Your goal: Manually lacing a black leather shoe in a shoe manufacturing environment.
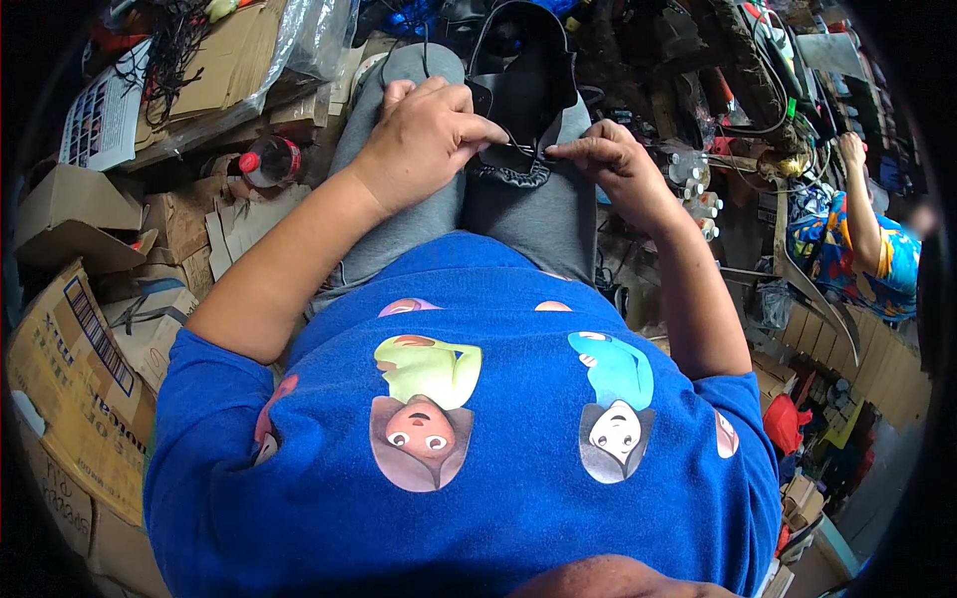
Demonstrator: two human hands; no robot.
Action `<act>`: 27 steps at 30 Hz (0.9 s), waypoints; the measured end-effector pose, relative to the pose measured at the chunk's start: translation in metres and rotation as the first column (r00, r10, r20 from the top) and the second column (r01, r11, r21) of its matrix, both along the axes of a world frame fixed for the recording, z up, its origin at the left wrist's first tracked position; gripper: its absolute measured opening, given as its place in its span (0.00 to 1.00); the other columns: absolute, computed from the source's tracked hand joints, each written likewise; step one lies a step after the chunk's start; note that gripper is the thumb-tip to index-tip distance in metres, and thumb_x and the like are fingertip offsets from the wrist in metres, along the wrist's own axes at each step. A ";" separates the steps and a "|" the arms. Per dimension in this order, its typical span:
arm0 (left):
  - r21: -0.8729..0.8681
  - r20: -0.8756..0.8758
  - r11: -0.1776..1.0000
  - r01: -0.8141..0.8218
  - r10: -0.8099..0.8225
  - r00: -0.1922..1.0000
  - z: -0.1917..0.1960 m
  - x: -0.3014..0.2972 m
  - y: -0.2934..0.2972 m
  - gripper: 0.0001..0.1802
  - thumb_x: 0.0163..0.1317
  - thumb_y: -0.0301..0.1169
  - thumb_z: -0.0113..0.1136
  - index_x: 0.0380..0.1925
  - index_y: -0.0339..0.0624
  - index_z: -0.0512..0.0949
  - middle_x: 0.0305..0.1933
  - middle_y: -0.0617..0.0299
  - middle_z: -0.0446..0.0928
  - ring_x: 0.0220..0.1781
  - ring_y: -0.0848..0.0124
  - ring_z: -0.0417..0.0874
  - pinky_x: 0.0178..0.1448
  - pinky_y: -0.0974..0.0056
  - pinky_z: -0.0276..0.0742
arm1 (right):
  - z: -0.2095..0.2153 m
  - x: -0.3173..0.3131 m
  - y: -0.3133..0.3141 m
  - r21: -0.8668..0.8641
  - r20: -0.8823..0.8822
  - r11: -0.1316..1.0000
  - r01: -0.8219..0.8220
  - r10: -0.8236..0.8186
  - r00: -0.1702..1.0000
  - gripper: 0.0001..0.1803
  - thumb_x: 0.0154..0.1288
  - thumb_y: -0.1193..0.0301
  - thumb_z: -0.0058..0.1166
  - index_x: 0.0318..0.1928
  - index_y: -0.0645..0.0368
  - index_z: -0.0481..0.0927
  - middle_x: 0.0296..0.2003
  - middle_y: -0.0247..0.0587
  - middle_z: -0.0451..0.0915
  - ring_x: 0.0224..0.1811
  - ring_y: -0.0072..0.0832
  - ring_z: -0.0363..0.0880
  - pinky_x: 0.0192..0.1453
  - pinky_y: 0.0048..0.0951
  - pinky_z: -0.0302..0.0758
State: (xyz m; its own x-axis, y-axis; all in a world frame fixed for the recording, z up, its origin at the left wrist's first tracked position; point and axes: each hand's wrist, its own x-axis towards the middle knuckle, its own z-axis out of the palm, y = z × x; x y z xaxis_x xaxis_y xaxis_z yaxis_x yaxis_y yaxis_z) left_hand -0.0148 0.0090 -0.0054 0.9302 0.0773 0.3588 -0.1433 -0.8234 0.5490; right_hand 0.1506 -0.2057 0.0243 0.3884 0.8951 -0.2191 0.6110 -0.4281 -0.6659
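— Black leather shoe upper with a gathered edge [518,110]: where is it?
— On the lap, over grey trousers [518,209]. The left hand [424,135] pinches its near edge shut; the right hand [608,159] pinches the same edge just beside it.
— And around the upper?
— Left of it, a red-capped plastic bottle [267,159] among brown cardboard boxes [80,209].

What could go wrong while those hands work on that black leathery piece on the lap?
The left hand and right hand pinch the black leather-like piece with a gathered edge at a thin metal bit that looks like a needle, so a fingertip might get pricked. The piece rests only on the grey trouser knees, so it might slide off into the flattened brown cardboard boxes and clutter beside the legs.
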 end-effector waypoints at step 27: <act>-0.024 -0.104 0.999 0.041 -0.043 0.994 0.000 0.005 0.001 0.12 0.52 0.31 0.64 0.35 0.63 0.86 0.26 0.71 0.69 0.40 0.71 0.71 0.50 0.61 0.54 | -0.002 0.018 0.011 0.024 -0.174 0.997 -0.069 0.072 0.982 0.17 0.56 0.79 0.57 0.42 0.44 0.87 0.29 0.30 0.70 0.38 0.26 0.69 0.49 0.27 0.69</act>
State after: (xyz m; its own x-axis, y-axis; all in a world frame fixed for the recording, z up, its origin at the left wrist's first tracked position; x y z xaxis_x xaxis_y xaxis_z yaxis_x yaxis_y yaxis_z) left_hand -0.0097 0.0100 -0.0059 0.9651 0.0438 0.2584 -0.1188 -0.8057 0.5802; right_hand 0.1682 -0.1949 0.0218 0.2810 0.9233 -0.2618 0.5131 -0.3751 -0.7721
